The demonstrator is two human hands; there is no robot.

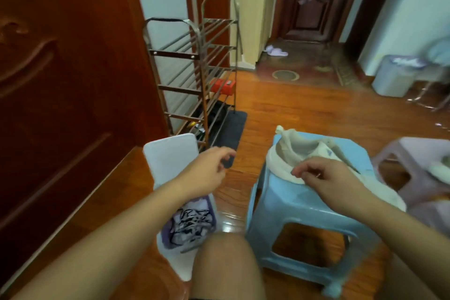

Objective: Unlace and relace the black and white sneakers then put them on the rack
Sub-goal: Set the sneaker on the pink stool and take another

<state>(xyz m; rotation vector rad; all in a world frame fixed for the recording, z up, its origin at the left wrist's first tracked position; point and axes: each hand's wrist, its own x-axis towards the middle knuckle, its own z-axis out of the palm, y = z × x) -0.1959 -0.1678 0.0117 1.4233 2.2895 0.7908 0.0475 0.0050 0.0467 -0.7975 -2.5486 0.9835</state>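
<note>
Looking down, I see 1 pale sneaker point(314, 153) lying on the blue stool point(302, 204), filling most of the seat and overhanging its right edge. Its long axis runs from far-left to near-right, with the heel tab at the far-left corner and the rest stretching toward me on the right. My right hand point(326, 175) sits over the shoe's near side, fingers curled with thumb and forefinger brought together; blur keeps me from telling whether a lace is pinched there. My left hand point(207, 168) hangs in the air left of the stool, well apart from the sneaker, fingers loosely curled and holding nothing I can see. Under that forearm stands a white lidded box point(180, 202) holding a tangle of black and white laces point(190, 226). Bare wood floor point(292, 109) opens beyond the stool. The metal rack point(194, 75) stands far-left against the wall. A lilac stool point(418, 161) sits just right.
</note>
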